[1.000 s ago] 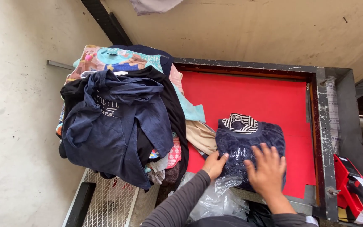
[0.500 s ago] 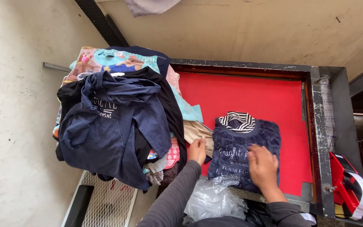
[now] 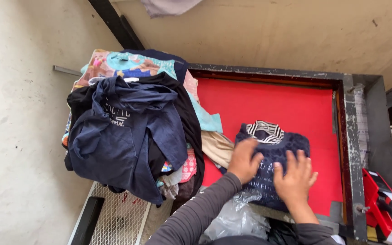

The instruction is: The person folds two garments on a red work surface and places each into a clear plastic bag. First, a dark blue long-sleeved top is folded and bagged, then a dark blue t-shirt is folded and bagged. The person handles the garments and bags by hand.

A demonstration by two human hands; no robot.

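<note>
A folded dark blue garment (image 3: 291,145) with a black-and-white striped collar lies on the red table top (image 3: 277,104). My left hand (image 3: 245,159) rests flat on its left side, fingers spread. On its lower right part my right hand (image 3: 295,178) also presses flat. Neither hand grips anything. A pile of clothes (image 3: 128,127), topped by a navy shirt, sits to the left of the hands.
A dark metal frame (image 3: 355,149) borders the red table. Crumpled clear plastic (image 3: 237,218) lies at the near edge. A red, black and white object (image 3: 384,208) sits at the right. A white wire rack (image 3: 114,218) stands below the pile. Concrete floor surrounds it all.
My left hand has moved from the garment's lower left edge up onto its left side. My right hand has slid slightly down and right on the garment.
</note>
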